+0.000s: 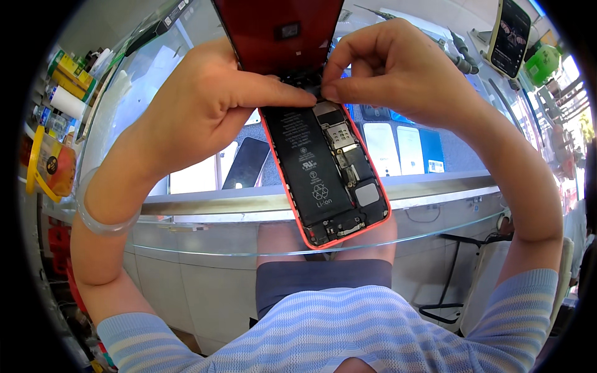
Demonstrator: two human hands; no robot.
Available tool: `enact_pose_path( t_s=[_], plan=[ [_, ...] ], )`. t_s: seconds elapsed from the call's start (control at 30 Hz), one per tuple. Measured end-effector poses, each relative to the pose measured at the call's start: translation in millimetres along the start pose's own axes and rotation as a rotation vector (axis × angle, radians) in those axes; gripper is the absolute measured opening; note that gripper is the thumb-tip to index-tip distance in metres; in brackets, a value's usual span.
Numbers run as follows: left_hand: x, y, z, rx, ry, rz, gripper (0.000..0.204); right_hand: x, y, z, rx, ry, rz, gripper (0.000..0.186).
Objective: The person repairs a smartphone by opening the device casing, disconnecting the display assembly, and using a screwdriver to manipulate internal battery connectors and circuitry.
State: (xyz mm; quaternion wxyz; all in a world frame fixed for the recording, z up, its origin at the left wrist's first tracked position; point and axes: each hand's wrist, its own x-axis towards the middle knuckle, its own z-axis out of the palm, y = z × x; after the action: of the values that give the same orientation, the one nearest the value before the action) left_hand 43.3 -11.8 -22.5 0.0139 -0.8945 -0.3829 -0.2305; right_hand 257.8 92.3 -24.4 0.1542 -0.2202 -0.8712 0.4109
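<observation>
A glass counter [435, 186] is stretching below the hands, with four phone backs [398, 149] lying under the glass and one more phone [510, 36] standing at the far right. One opened phone [326, 177] — coral shell, black battery [306, 163] showing — is hanging between both hands. The left hand [199, 105] is pressing its thumb at the phone's top edge; the right hand [398, 71] is pinching the connector there — the lifted screen [277, 31] is blocking the view beyond.

My left hand [199, 105] and right hand [398, 74] are raised before me, elbows bent, thumbs and forefingers pinched, fingertips nearly meeting.
</observation>
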Motion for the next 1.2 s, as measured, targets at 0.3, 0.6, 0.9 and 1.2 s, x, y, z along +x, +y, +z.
enact_pose_path(
  t_s=[0.3,0.6,0.9,1.2],
  plan=[
    [0.0,-0.6,1.9,-0.010,0.003,0.005,0.031,1.2,-1.0,-3.4,0.022,-0.011,0.052,0.012],
    [1.2,2.9,2.2,-0.013,0.000,-0.024,0.032,1.3,1.5,-4.5,0.091,0.006,0.016,0.019],
    [1.8,1.6,1.8,0.016,-0.001,-0.005,0.031,5.2,-0.1,-5.7,0.117,-0.072,0.047,0.013],
    [3.6,2.8,0.8,0.009,-0.022,-0.024,0.033,10.6,7.3,-5.5,0.225,-0.074,0.004,0.015]
  ],
)
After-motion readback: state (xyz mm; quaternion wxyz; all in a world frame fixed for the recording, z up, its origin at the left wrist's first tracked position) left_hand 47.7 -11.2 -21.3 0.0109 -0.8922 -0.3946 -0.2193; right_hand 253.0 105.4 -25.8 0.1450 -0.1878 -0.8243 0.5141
